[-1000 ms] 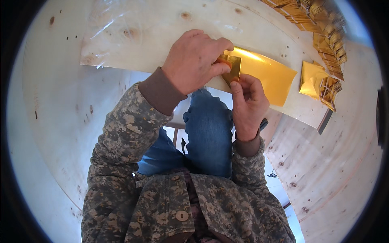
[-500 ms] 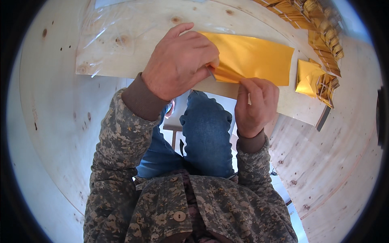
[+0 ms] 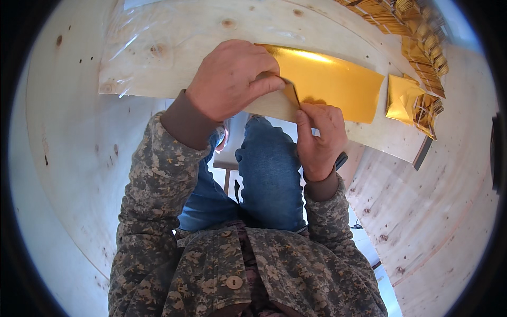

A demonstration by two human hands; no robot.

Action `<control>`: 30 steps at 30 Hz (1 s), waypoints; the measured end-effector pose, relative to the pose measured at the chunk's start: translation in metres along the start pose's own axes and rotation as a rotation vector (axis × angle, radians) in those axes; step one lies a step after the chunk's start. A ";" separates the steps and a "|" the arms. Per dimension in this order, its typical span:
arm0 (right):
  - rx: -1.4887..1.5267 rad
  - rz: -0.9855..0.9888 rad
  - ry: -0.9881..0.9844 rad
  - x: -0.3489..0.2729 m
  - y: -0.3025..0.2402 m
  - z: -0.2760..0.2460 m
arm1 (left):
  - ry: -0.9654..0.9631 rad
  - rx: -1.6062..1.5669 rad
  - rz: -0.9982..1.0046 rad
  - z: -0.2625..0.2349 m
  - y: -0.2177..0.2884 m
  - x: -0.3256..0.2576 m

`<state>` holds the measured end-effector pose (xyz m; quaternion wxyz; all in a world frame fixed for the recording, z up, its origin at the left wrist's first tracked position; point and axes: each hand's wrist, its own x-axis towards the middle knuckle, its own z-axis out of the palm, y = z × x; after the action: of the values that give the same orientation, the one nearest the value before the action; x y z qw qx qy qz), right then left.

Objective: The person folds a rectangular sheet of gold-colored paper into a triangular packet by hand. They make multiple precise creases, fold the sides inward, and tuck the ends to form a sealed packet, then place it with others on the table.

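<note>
A shiny gold foil sheet (image 3: 338, 79) lies on the pale wooden table, its left part lifted and bent over. My left hand (image 3: 232, 79) pinches that raised left part between thumb and fingers. At the sheet's near edge my right hand (image 3: 322, 134) grips the bent corner between thumb and forefinger. Between the two hands a darker, duller underside of the sheet shows along the bend. My left palm and fingers hide the sheet's left end.
To the right lie folded gold foil pieces (image 3: 409, 100). Several bundled gold foil strips (image 3: 417, 31) line the far right. Clear plastic film (image 3: 140, 47) covers the table's left part. The table's near edge (image 3: 369, 142) runs above my knees.
My right hand has moved left and slightly down, nearer my left hand. The sheet's near left corner is now bent up, and its right part lies flatter.
</note>
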<state>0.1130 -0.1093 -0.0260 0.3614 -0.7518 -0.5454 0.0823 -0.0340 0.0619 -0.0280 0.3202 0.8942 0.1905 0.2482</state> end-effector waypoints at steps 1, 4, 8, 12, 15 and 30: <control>0.035 0.041 0.010 0.001 0.000 0.001 | 0.011 0.011 -0.025 0.002 0.001 0.001; 0.042 0.080 0.005 0.002 -0.001 0.001 | 0.042 0.054 -0.087 0.009 0.006 0.004; 0.146 0.186 -0.014 0.006 0.000 0.000 | 0.089 0.137 -0.118 0.017 0.011 0.010; 0.215 0.281 -0.059 0.011 0.006 0.000 | 0.087 0.219 -0.145 0.020 0.014 0.014; 0.296 0.381 -0.031 0.013 0.008 0.002 | 0.090 0.191 -0.191 0.019 0.016 0.017; 0.456 0.435 -0.034 0.023 0.014 -0.001 | -0.216 0.308 -0.209 0.022 0.055 -0.018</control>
<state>0.1334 -0.0913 -0.0281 0.4856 -0.7489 -0.3449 0.2905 -0.0258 0.0024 -0.0116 0.2220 0.9295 0.2822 0.0843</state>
